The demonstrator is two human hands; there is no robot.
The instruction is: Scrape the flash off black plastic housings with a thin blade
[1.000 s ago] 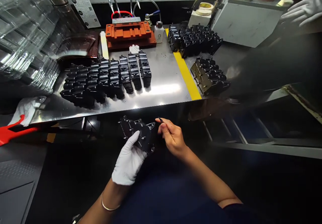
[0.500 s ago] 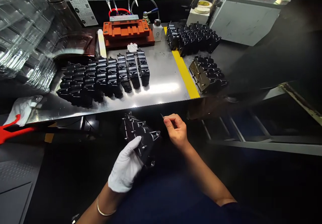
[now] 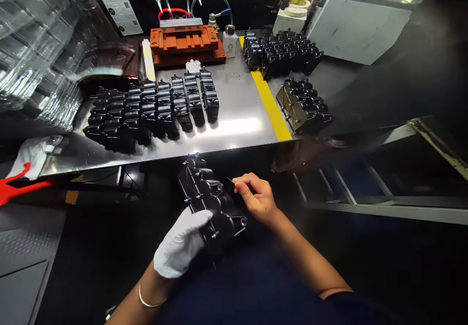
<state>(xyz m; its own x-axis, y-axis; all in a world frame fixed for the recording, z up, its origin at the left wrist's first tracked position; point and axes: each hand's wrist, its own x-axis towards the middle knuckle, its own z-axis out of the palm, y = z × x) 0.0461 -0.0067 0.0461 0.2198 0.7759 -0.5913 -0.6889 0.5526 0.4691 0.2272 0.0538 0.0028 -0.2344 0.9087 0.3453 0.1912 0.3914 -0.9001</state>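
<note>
My left hand [image 3: 183, 242], in a white glove, is closed around the lower end of a black moulded plastic part [image 3: 204, 193]. The part has rounded lobes, thin ribs and small screw bosses, and is held tilted in front of the bench edge. Bare and pinched, my right hand [image 3: 258, 196] is just right of the part, apart from it. Between its thumb and forefinger is a thin dark pointed blade [image 3: 230, 181], whose tip points toward the part; its exact kind is too small to make out.
Rows of similar black parts [image 3: 146, 110] stand on the metal bench [image 3: 241, 101]. More parts [image 3: 288, 54] lie beyond the yellow tape [image 3: 270, 108]. An orange fixture [image 3: 185, 42] and a white pump bottle [image 3: 229, 42] stand behind. Clear plastic trays [image 3: 36, 57] are stacked left.
The held black part has turned, showing more of its flat ribbed face, and its lower end has dropped. My right hand has moved slightly down, bringing the thin blade closer to the part.
</note>
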